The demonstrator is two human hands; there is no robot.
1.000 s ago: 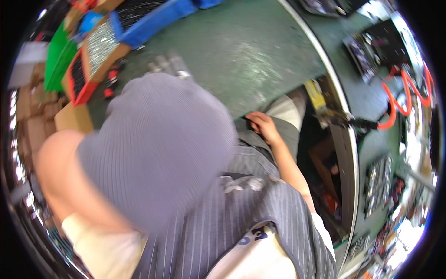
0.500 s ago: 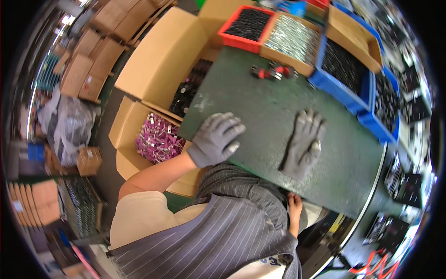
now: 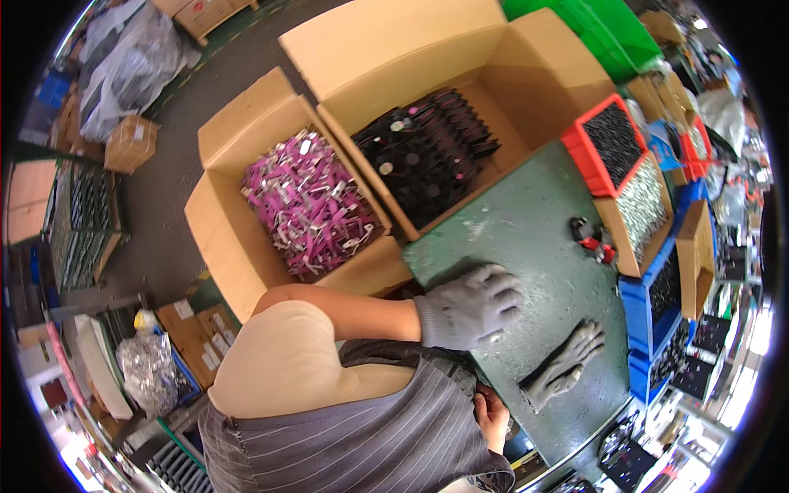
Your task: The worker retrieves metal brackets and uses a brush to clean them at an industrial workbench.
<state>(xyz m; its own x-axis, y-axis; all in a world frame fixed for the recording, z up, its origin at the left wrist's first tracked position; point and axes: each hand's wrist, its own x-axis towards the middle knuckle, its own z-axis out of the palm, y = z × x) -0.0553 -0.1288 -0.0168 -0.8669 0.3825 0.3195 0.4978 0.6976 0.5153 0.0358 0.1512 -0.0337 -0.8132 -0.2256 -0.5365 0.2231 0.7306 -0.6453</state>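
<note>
My left hand [image 3: 475, 307], in a grey knitted work glove, rests palm down on the green tabletop [image 3: 538, 246] near its front left edge. Its fingers are apart and nothing is in them. An empty grey glove [image 3: 565, 366] lies flat on the table to the right of that hand. Below the table's front edge, close to my lap, is my bare right hand [image 3: 491, 417] with its fingers curled. Whatever it may hold is hidden.
Left of the table stand a cardboard box of purple strips with metal ends [image 3: 308, 205] and a larger box of stacked black parts [image 3: 423, 156]. Along the far right are a red bin [image 3: 590, 160], a carton of silvery pieces [image 3: 643, 201] and blue bins [image 3: 639, 316]. Red-and-black pieces [image 3: 593, 241] lie nearby.
The view has swung left, bringing both cardboard boxes fully into sight. My left hand stays over the table's left part, the right hand stays low by the edge, and the empty glove still lies there.
</note>
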